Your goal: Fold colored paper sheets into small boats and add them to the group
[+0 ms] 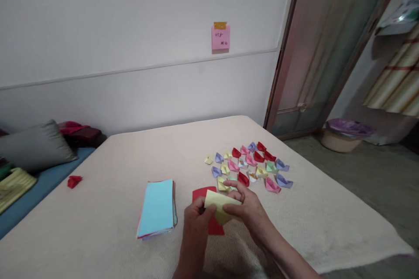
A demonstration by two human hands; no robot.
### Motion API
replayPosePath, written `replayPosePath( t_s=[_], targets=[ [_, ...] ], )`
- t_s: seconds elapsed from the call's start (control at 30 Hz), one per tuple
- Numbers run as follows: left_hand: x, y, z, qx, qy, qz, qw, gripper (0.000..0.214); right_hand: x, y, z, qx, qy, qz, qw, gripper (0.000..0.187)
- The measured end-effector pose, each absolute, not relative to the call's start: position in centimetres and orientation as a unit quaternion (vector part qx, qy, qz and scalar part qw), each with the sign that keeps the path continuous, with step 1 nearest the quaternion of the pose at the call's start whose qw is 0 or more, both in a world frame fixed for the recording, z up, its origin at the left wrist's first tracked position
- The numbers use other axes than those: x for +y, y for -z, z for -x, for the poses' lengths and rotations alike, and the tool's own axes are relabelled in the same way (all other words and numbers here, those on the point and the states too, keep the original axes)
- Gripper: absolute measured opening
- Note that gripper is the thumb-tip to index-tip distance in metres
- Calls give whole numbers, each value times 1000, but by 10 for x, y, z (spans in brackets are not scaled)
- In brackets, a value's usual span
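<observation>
My left hand (195, 222) and my right hand (246, 207) are both closed on a folded pale yellow sheet of paper (220, 205), held just above the cream-covered table (131, 170). The left thumb pinches the sheet's left edge; the right fingers press along its top and right side. Under the yellow sheet lies a red sheet of paper (203, 194) flat on the table. Left of my hands lies a stack of coloured paper (157, 208) with a light blue sheet on top.
Several small folded paper boats (250, 165) in red, pink, yellow, purple and green lie in a cluster beyond my hands. One red folded piece (74, 181) lies alone at the table's left edge. Cushions (34, 144) are at the left, a basin (347, 134) on the floor right.
</observation>
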State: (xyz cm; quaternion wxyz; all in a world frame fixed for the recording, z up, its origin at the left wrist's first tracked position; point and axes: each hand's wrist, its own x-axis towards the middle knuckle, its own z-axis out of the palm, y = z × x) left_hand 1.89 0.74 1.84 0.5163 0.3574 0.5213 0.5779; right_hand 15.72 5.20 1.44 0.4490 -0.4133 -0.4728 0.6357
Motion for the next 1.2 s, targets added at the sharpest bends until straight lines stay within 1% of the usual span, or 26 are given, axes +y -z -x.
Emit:
replayPosePath(
  t_s=[0.17, 0.33, 0.6, 0.73, 0.83, 0.93, 0.97, 1.13, 1.2],
  targets=[
    [17, 3, -15, 520, -596, -336, 511, 25, 53, -11, -154, -486, -670, 388, 404, 41],
    [20, 11, -16, 500, -602, -332, 526, 28, 54, -8, -153, -494, -674, 385, 391, 32],
    [18, 6, -15, 509, -590, -360, 513, 26, 50, -10, -153, -464, -729, 321, 388, 26],
    [18, -1, -17, 517, -583, -374, 502, 22, 47, -16, -150, -469, -727, 318, 387, 27],
    [16, -3, -20, 505, -613, -362, 488, 21, 46, -16, -149, -466, -711, 330, 411, 27],
    [10, -9, -24, 527, -630, -358, 444, 28, 45, -16, -147, -464, -693, 337, 436, 24],
    [7, -12, -25, 538, -630, -370, 421, 28, 44, -16, -146, -466, -688, 339, 441, 24],
    [-2, -26, -25, 553, -641, -454, 279, 8, 40, -19, -141, -494, -640, 359, 466, 25],
    [-2, -26, -25, 561, -636, -464, 255, 6, 38, -19, -140, -514, -608, 377, 472, 23]
  ],
)
